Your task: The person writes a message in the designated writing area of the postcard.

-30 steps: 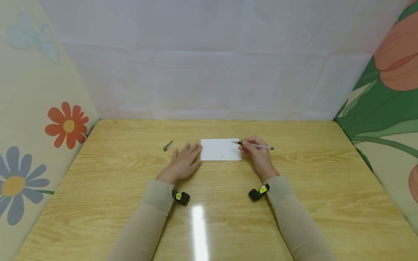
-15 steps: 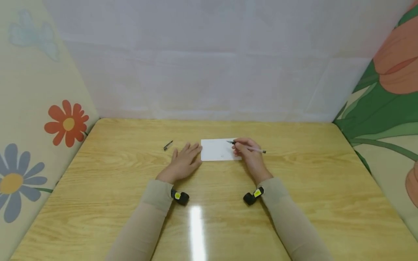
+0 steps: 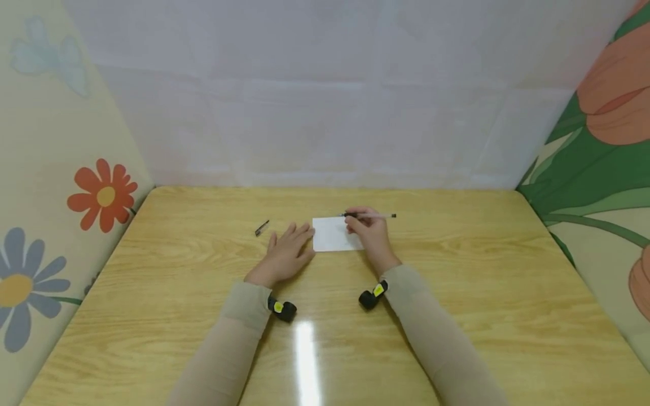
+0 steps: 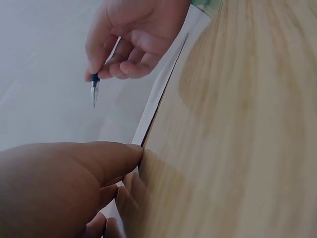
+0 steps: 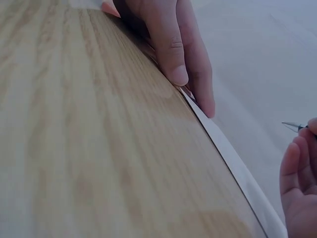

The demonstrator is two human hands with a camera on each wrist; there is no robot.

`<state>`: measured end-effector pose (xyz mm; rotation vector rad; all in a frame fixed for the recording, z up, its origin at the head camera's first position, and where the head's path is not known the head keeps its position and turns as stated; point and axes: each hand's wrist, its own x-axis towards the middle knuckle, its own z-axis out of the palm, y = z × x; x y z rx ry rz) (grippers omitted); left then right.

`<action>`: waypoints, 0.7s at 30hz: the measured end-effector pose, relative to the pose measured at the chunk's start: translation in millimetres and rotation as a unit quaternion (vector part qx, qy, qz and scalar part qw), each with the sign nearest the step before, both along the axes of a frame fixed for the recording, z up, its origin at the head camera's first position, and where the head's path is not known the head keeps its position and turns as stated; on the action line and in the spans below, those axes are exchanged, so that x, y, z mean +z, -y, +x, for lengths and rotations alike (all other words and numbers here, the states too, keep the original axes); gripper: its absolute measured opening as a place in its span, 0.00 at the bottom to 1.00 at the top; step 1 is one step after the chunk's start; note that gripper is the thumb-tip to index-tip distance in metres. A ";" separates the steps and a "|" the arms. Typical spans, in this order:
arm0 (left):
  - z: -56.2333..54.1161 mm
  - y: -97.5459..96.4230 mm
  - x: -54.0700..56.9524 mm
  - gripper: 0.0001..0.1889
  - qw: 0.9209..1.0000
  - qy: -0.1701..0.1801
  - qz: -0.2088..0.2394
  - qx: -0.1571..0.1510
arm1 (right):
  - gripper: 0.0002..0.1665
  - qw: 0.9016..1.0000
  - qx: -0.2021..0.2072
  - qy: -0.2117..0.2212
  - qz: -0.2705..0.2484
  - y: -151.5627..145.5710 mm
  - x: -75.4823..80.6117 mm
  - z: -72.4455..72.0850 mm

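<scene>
Right grip [image 3: 374, 234], woodgrain table [image 3: 487, 265], white backdrop [image 3: 330, 124]

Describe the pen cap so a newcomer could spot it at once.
On the wooden table, find the left hand at the end of the white paper. The pen cap lies just left of that hand's fingers, on the side away from the paper. It is the short, dark, partly clear piece that no hand touches, unlike the longer pen in the right hand.

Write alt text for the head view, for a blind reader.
A right hand holds a pen near the far edge of white paper, whose left edge the left hand touches; a pen cap lies on the wooden table.
</scene>
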<state>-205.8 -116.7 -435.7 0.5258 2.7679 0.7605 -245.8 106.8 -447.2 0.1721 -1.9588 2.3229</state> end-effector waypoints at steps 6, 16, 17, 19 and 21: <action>-0.1 0.5 -2.2 0.32 1.000 -0.004 0.001 0.007 | 0.11 1.000 -0.007 -0.001 0.016 16.7 0.0 -10.9; -0.8 -1.7 -1.5 0.31 1.000 -0.005 0.008 0.011 | 0.09 0.999 -0.022 -0.018 0.021 34.4 -0.9 -23.3; -1.2 -1.7 -2.1 0.31 1.000 -0.005 0.008 0.011 | 0.08 0.999 -0.019 -0.022 0.026 35.8 -1.3 -24.3; -1.6 -1.6 -2.6 0.31 1.000 -0.006 0.007 0.012 | 0.07 0.999 -0.013 -0.027 0.038 38.1 -2.0 -25.9; -2.0 -1.8 -2.8 0.31 1.000 -0.008 0.008 0.011 | 0.07 0.998 -0.010 -0.031 0.054 39.8 -2.8 -27.6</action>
